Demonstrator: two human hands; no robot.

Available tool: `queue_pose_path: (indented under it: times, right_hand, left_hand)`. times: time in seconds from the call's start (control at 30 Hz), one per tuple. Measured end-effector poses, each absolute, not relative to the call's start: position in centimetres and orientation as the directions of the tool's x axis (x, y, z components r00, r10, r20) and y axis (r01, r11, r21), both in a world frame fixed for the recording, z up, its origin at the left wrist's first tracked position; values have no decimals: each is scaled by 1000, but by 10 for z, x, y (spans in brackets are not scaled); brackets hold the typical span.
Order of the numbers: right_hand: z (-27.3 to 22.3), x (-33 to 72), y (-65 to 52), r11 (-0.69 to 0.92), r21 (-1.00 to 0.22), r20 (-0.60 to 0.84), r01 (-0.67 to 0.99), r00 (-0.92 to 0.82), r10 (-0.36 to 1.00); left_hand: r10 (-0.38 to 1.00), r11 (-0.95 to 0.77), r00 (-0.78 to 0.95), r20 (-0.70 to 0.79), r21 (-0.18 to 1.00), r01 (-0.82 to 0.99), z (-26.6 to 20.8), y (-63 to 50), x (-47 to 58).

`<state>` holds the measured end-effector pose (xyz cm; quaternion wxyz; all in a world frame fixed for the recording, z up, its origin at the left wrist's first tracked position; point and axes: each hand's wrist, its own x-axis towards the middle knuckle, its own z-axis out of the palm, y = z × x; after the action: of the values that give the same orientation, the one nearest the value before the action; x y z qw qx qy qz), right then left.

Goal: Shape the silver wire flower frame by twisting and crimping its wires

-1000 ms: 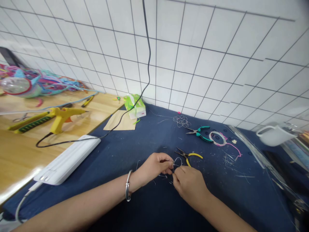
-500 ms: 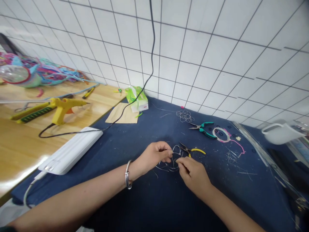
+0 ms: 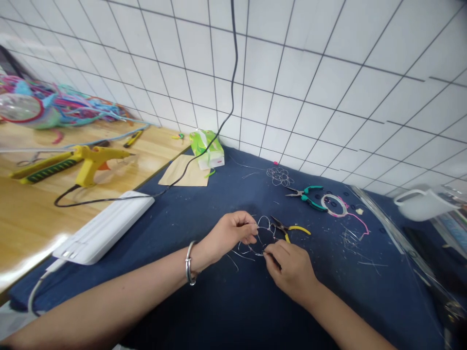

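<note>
Between my hands is a looped piece of thin silvery wire (image 3: 263, 222), bent into rounded petal-like loops. My left hand (image 3: 236, 232) pinches it at its left side between thumb and fingertips. On the lower right, my right hand (image 3: 290, 265) has thumb and forefinger closed on a lower strand of the same wire. Just behind the wire, yellow-handled pliers (image 3: 292, 228) lie on the dark blue cloth (image 3: 226, 301), their grips partly hidden by my right hand. Loose wire ends lie on the cloth under my hands.
Further back are a coiled wire flower shape (image 3: 279, 176), teal-handled pliers (image 3: 306, 193) and a white ring spool (image 3: 333, 206). A yellow glue gun (image 3: 95, 160), a white power strip (image 3: 105, 228) and a green tissue pack (image 3: 207, 148) are at left. A white mug (image 3: 419, 204) stands right.
My right hand has moved slightly down and left, drawing its grip lower on the wire. My left hand has shifted slightly left. More of the wire loops show between them.
</note>
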<state>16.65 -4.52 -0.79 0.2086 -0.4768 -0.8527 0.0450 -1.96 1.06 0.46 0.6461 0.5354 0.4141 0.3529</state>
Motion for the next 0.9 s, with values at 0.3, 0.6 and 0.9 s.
queue_pose_path:
  times: [0.3, 0.6, 0.9]
  right_hand:
    - [3, 165, -49, 658, -317, 267, 683, -601, 753]
    - [-7, 153, -50, 413, -339, 294, 845, -322, 900]
    - [0, 151, -51, 304, -513, 177, 803, -247, 953]
  left_hand:
    - [887, 206, 427, -175, 978, -27, 7, 11, -21]
    - [872, 187, 462, -162, 982, -9, 11, 5, -19]
    - [864, 178, 483, -141, 983, -33, 10, 3, -17]
